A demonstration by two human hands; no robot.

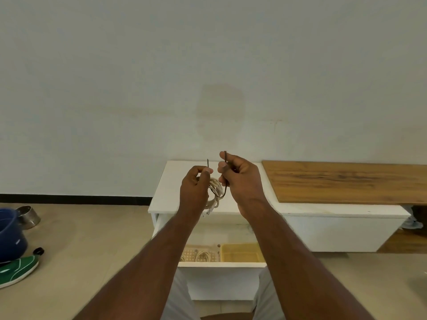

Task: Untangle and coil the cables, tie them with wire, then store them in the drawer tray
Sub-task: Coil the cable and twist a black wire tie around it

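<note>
Both hands are up in front of a white cabinet, over its flat worktop (166, 192). The left hand (195, 188) has its fingers curled and pinches one end of a thin dark wire (221, 194) between thumb and finger. The tip of that end pokes up at 12 o'clock from the hand. A coiled pale cable (215, 184) hangs by this hand, with its plug (209, 211) dangling at 6 o'clock. I cannot tell just how the left hand holds the coil.

The right hand (240, 179) is at 3 o'clock from the left hand, very near it. Its fingers are curled too, and they pinch the other end of the wire, which sticks up past the thumb. The wire loops down under the coil, between the two hands.

Below the hands, at 6 o'clock, the drawer (219, 264) is pulled open. Inside sit a pale holey tray (191, 254) with another cable (203, 255) in it, and a yellow tray (240, 252) just beside it at 3 o'clock.

At 3 o'clock from the cabinet lies a brown wood board (346, 181). On the floor at 9 o'clock are a blue pot (10, 234), a metal bowl (28, 215) and a green shoe (17, 269).
</note>
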